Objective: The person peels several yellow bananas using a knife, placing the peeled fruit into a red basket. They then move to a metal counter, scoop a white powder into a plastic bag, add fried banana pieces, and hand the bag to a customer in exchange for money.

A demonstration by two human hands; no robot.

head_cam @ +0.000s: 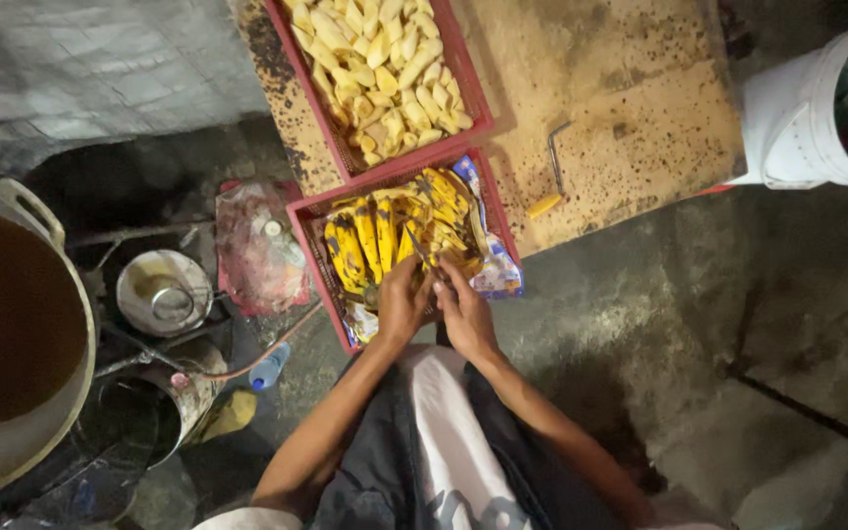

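My left hand (402, 304) and my right hand (463, 312) meet over the near edge of a red crate (303, 218) filled with ripe, black-spotted yellow bananas (377, 234). Both hands close on a banana between them. A knife blade (416, 245) sticks up from the hands; which hand grips its handle is hidden. Beyond it, a second red crate (471, 93) holds many peeled pale banana pieces (385, 69). Crumpled printed plastic (498, 270) lines the near crate's right side.
A stained wooden board (630, 108) carries the far crate, a bent metal rod (554, 152) and a yellow piece (544, 205). A white bucket (797, 118) stands right. Left: a large pot of dark liquid (7, 314), a metal bowl (162, 292), a plastic bag (257, 250).
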